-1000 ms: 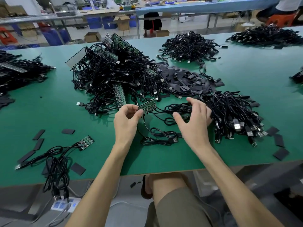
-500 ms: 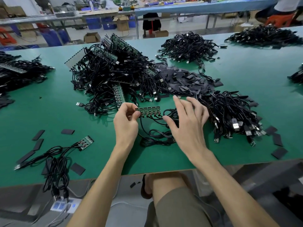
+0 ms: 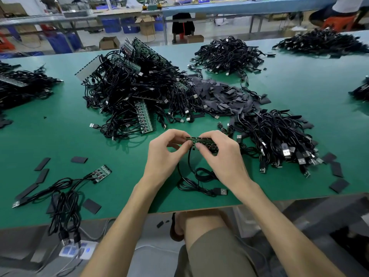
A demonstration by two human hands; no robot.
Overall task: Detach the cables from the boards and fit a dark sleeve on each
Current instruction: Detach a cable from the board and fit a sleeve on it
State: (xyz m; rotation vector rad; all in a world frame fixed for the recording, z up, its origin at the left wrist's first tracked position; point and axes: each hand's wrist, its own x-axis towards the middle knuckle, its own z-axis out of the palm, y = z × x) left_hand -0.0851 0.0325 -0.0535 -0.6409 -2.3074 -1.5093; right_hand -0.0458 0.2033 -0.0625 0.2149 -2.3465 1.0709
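A narrow green circuit board strip (image 3: 192, 139) is held just above the green table (image 3: 60, 136) near its front edge. My left hand (image 3: 165, 156) pinches the strip's left end. My right hand (image 3: 221, 154) grips its right part, fingers curled over it. A black USB cable (image 3: 196, 180) hangs from the strip and coils on the table below my hands. Dark flat sleeves (image 3: 217, 94) lie heaped behind. A big tangle of boards and cables (image 3: 135, 90) sits at the back left.
A pile of loose black cables (image 3: 279, 140) lies right of my hands. A small board with cables (image 3: 101, 172) and a few loose sleeves (image 3: 42, 163) lie front left. More cable heaps (image 3: 229, 54) sit at the back. The table's front edge runs under my forearms.
My right hand has come in from the open and closed on the strip's right part. The strip has turned level between both hands, a little nearer to me.
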